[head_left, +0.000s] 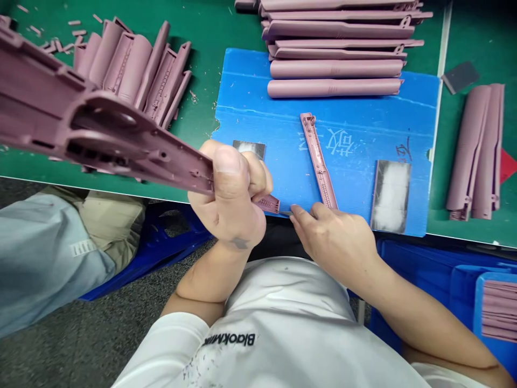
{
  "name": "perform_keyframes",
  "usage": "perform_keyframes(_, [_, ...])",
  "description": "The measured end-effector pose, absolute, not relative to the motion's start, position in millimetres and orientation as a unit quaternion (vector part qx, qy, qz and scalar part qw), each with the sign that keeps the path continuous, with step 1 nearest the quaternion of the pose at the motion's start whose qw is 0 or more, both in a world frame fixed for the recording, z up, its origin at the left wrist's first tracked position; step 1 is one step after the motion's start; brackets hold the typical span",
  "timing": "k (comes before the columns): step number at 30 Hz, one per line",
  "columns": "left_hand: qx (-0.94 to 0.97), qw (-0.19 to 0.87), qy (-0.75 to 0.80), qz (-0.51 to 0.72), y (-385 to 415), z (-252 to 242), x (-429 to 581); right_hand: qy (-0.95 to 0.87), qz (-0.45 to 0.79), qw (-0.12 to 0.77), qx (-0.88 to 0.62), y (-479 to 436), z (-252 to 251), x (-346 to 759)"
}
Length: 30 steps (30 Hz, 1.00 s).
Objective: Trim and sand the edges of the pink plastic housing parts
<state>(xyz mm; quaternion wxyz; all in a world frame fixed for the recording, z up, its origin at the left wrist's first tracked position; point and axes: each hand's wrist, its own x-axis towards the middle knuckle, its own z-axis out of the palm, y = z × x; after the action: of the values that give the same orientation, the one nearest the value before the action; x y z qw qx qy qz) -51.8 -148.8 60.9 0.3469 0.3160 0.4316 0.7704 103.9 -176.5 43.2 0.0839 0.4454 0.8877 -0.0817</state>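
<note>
My left hand [232,196] is closed around a long mauve plastic housing shell [141,140], which reaches from the upper left, close to the camera. Its ribbed, perforated end sticks out below the fingers. At that end is the thin metal tip of a blade [285,213], pinched in my right hand [335,231]; the handle is hidden by the fingers. I cannot tell whether the blade touches the shell. Just beyond my right hand, a narrow mauve plastic strip [319,161] lies on the blue corrugated board [250,81], inner side up.
Mauve shells [335,67] lie in a row at the back; more shells [129,64] and scraps [56,46] are at left, and a few shells [476,151] at right. Two worn dark plates [391,196] rest on the board. Another person's leg [44,253] is at left.
</note>
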Motion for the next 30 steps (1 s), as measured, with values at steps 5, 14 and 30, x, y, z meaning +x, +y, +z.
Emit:
perform_keyframes(5, [0.321, 0.349, 0.408, 0.78, -147, 57, -50, 0.89, -0.069, 0.075, 0.444, -173, 40, 106])
perform_keyframes(14, [0.33, 0.348, 0.407, 0.777, -144, 57, -50, 0.889, -0.073, 0.095, 0.442, -164, 43, 104])
perform_keyframes(30, [0.313, 0.367, 0.416, 0.771, -139, 58, -50, 0.888, -0.094, 0.109, 0.436, -159, 40, 108])
